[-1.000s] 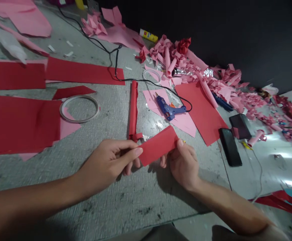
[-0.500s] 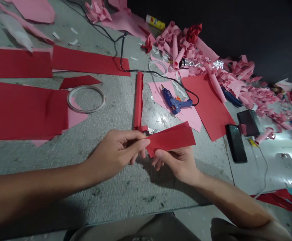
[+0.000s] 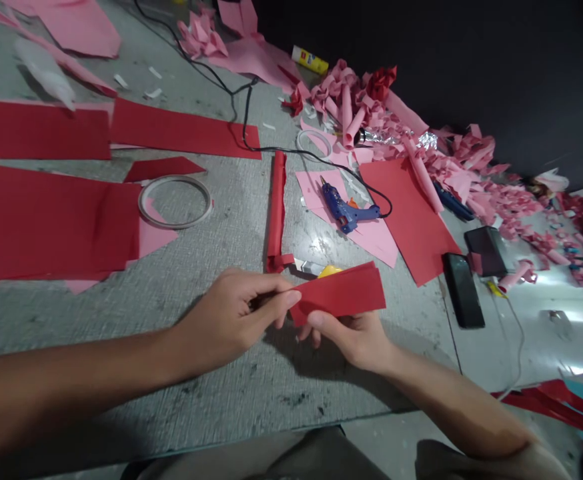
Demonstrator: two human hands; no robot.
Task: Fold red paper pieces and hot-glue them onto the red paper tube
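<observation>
Between my two hands is a folded strip of red paper [image 3: 344,290], held above the table near its front. My left hand [image 3: 249,303] pinches its left end between thumb and fingers. The thumb of my right hand [image 3: 351,337] presses on the lower edge, with the fingers behind the paper. Just beyond the strip lies a box cutter [image 3: 307,267], its blade pointing left and its yellow handle partly covered by the paper. A rolled red paper tube [image 3: 276,207] lies lengthwise behind my left fingertips, with a small red piece at its near end.
A blue glue gun [image 3: 346,208] rests on pink paper, its black cord running back left. Tape rings [image 3: 144,208] and red sheets [image 3: 51,227] lie left. At right are a red sheet [image 3: 406,213], a phone [image 3: 463,290] and heaped pink paper scraps [image 3: 471,170].
The red strip and both hands sit slightly lower in view, and the strip is a little more level. More of the box cutter's yellow handle shows. The camera view has shifted slightly.
</observation>
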